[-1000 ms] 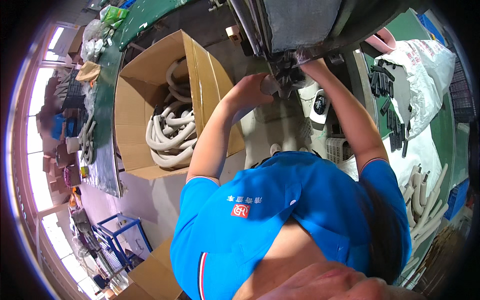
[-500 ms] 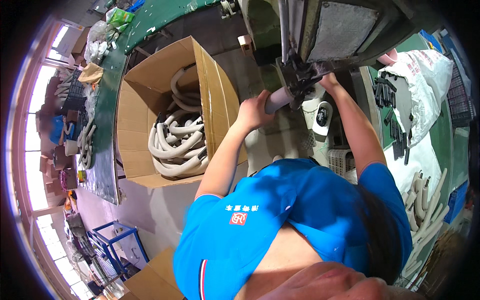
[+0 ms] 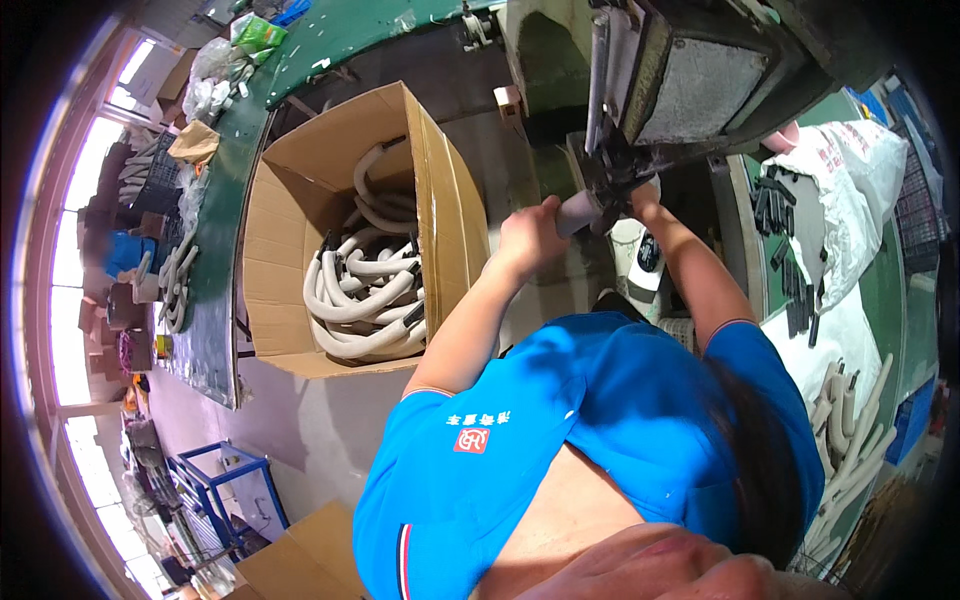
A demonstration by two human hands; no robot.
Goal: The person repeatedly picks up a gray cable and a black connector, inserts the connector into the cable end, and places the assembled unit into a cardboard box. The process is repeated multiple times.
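My left hand is closed around a pale grey foam-covered tube. The tube's far end meets the dark metal tooling of a press-like machine. On the other side of that tooling is my right hand, close against it; its fingers are mostly hidden, so what they hold does not show. Left of my left arm, an open cardboard box contains several curved grey foam-covered tubes with dark ends.
The machine's heavy body overhangs the far right. A green table runs along the left. On the right-hand table lie black grips, a white sack and more foam tubes. A blue metal frame stands lower left.
My left hand and the tube sit slightly farther right and lower in the picture, and my right hand is a little lower. The whole view has shifted somewhat, the box appearing farther right.
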